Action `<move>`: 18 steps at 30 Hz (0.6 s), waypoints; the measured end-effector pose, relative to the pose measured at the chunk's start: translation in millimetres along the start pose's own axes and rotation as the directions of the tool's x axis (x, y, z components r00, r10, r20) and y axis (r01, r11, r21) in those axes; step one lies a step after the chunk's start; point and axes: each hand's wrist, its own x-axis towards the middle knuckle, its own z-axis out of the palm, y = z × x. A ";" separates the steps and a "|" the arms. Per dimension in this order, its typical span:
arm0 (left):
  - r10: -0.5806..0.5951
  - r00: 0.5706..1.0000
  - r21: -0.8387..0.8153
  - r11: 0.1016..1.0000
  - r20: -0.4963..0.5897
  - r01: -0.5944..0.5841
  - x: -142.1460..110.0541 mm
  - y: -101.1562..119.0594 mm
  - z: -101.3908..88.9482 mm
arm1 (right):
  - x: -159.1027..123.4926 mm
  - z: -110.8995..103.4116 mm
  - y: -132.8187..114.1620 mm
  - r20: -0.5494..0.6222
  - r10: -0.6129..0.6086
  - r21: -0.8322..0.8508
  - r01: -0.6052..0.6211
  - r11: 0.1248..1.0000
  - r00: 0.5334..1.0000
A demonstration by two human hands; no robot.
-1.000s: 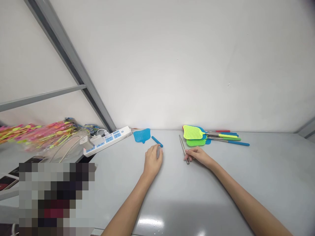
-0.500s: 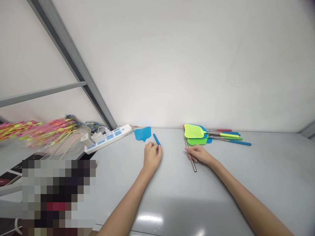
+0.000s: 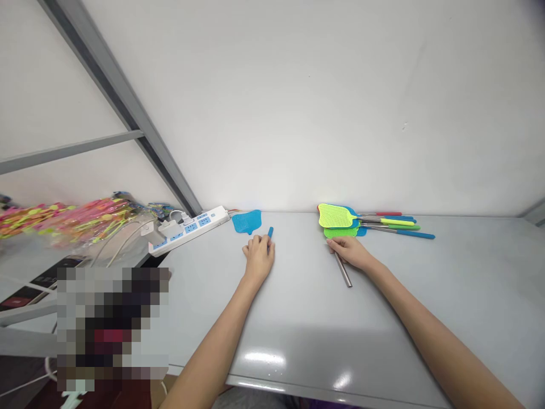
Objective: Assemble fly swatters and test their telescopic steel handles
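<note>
A blue plastic handle (image 3: pixel 270 232) shows only at its tip, above the curled fingers of my left hand (image 3: pixel 258 257); the rest is hidden, and the hand seems shut on it. Just behind lies a blue mesh fly swatter head (image 3: pixel 247 221), apart from the hand. My right hand (image 3: pixel 351 251) grips a steel rod (image 3: pixel 343 269), which runs from under the fingers towards me. Beyond that hand lies a stack of fly swatters (image 3: pixel 336 216) with yellow-green, green and blue mesh heads and long coloured handles.
A white power strip (image 3: pixel 187 232) with plugs in it lies along the back of the grey table (image 3: pixel 468 272). Left of it is a heap of pink and yellow plastic items (image 3: pixel 72 221) in clear wrapping. A grey metal beam (image 3: pixel 114 96) slants across the wall.
My left hand has closed over the blue handle, which now shows only at its tip. The steel rod has swung in my right hand, its end now pointing towards me. The view has tilted.
</note>
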 end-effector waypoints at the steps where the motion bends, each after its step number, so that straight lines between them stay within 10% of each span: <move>1: -0.013 1.000 -0.011 1.000 -0.001 0.013 0.8 -1.3 -1.1 | 0.3 0.1 1.2 -0.001 -0.003 -0.022 0.003 1.000 1.000; 18: 0.096 0.995 -0.344 0.936 0.027 -0.081 -13.8 11.8 -9.3 | -17.3 8.6 -21.4 0.056 -0.062 -0.030 0.064 0.998 0.996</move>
